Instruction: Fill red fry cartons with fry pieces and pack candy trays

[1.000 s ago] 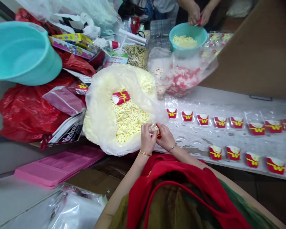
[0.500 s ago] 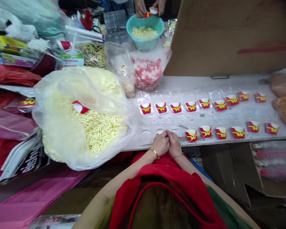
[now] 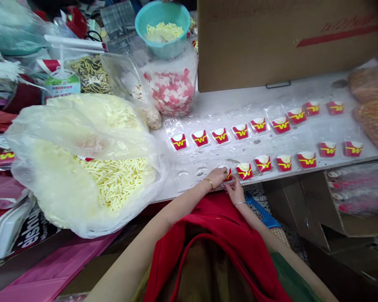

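Observation:
My left hand has its fingers closed on a small red fries box with a yellow W and a white top. The box is at a clear plastic blister in the near row, partly covered by my fingers. My right hand pinches at the lower right edge of the same box. Right beside it, another fries box sits in its blister, with several more along that row. A far row of such boxes runs behind. Left of my hands lie blisters without boxes.
A large plastic bag of pale yellow fry-shaped pieces stands at left. Behind are a bag of pink and white pieces and a turquoise bowl. A cardboard box blocks the back right. An orange-brown filled bag lies far right.
My hands have parted slightly and moved right relative to the row, with the fries box now showing at the blister. The view has shifted, and the co-worker's hands have left it.

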### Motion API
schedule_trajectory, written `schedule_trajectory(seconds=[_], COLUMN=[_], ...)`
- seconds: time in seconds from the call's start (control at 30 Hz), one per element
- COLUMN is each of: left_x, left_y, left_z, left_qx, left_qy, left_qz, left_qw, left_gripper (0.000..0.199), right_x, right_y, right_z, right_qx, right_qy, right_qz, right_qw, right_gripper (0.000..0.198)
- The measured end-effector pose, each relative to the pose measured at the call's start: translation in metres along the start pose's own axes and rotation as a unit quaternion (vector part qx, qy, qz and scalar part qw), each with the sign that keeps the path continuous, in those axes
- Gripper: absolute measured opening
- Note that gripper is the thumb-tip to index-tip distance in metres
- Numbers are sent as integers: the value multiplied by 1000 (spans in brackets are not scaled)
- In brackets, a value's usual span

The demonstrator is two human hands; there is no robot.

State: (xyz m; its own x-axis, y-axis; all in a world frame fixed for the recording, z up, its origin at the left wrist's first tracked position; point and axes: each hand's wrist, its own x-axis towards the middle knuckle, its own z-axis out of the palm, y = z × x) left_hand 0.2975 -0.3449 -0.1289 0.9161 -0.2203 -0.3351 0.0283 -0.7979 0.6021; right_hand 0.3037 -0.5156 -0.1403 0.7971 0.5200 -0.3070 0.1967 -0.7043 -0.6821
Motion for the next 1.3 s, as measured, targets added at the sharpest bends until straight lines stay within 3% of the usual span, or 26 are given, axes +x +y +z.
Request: schedule_trajectory(seconds=[0.13,0.33,0.4,0.5,0.6,0.73,0.83,1.03,1.17,1.3], left_x=[7,-6,-15,-32,-51,-65,-61,-33,-37,-94], left_y=[-2,16,15,4,-5,-14,-18,-15,-14,-20], left_z=[3,-3,2,7,4,1,4,4,-15,-48], left_qx=[2,43,83,107,89,32,20,15,-68,-179], left_qy=[-26,-16,25,38,42,76,92,36,127,267], left_qz=[-11,-55,-45,1,61,37,16,13,-10,-60], left_qw=[1000,997,995,994,993,996,995,999,990,945], left_gripper=[20,25,27,26,25,25,26,25,30,23], right_x=[16,23,23,23,22,24,29,30,30,27], right_y=[-3,-19,-17,-11,-15,-29,-35,-37,-41,-57], right_z=[0,-16,-14,-7,-7,-9,-9,-7,-10,-19], right_qx=[-63,-154,-224,-297,-311,-323,-331,-331,-325,-308], right_qy=[-24,-88,-128,-171,-177,-181,-175,-170,-166,-179], right_qz=[44,73,77,88,84,69,69,79,92,81], right_qw=[997,981,963,935,930,926,925,925,926,931], right_gripper=[45,40,41,48,49,43,40,36,37,38])
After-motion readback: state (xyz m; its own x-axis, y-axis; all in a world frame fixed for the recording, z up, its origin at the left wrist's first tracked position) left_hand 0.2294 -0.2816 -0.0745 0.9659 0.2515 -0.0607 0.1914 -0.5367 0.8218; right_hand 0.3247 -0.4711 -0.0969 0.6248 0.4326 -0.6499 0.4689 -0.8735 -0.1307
